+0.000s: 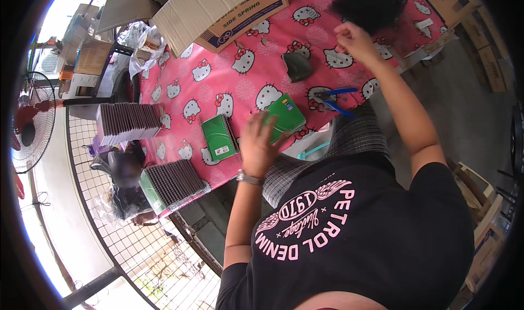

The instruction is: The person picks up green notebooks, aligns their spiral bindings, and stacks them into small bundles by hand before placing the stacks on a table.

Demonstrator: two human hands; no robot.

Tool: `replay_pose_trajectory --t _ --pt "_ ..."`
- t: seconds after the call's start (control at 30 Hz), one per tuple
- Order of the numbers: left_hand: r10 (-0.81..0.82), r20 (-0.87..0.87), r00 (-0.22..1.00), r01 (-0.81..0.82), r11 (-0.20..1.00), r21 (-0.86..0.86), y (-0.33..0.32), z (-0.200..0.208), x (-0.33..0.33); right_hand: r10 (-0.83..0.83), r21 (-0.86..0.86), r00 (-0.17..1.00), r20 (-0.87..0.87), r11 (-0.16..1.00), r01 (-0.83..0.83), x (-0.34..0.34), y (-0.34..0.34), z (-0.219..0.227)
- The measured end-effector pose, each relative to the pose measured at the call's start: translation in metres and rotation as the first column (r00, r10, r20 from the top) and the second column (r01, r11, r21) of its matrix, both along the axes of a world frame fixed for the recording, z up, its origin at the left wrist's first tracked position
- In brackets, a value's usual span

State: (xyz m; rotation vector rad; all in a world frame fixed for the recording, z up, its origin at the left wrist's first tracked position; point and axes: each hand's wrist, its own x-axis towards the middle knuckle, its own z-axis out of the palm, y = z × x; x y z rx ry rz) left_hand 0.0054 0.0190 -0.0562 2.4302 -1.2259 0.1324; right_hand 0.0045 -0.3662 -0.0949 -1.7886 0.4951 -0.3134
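My left hand [257, 149] lies with its fingers spread at the left edge of a green notebook [289, 118] near the table's front edge; the fingers are slightly blurred. To its left is another green notebook [219, 137] with a black spiral along one side. My right hand [353, 41] is raised over the table with its fingers curled together; whatever they may hold is too small to make out. Just beyond it sits a heap of thin black strands [367, 5]. Blue-handled pliers [334, 100] rest right of the nearer notebook, and a dark, cup-like piece [297, 66] lies behind them.
A pink patterned cloth [202, 94] covers the table. Two rows of stacked spiral notebooks stand at left, a farther row [128, 123] and a nearer row [170, 183]. An open cardboard box [240, 25] occupies the back. A fan [34, 121] is at far left.
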Motion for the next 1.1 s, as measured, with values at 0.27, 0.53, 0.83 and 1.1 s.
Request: replay_pose_trajectory --t 0.27,0.53,0.83,1.1 --pt "-0.115 -0.126 0.985 0.125 0.99 0.072 -0.001 0.02 -0.006 0.453 0.11 0.888 0.083 0.881 -0.46 -0.035 0.089 0.014" --pt "0.235 0.164 0.958 -0.238 0.971 -0.005 -0.023 0.011 0.002 0.546 -0.32 0.829 0.124 0.813 -0.487 -0.042 0.14 0.041" --pt "0.448 0.279 0.849 -0.419 0.894 -0.158 -0.045 -0.012 -0.007 0.449 -0.475 0.842 0.299 0.835 -0.276 -0.039 0.152 0.036" --pt "0.346 0.159 0.925 -0.334 0.937 -0.101 -0.041 -0.009 -0.002 0.571 -0.509 0.77 0.284 0.77 -0.384 -0.041 0.148 0.033"
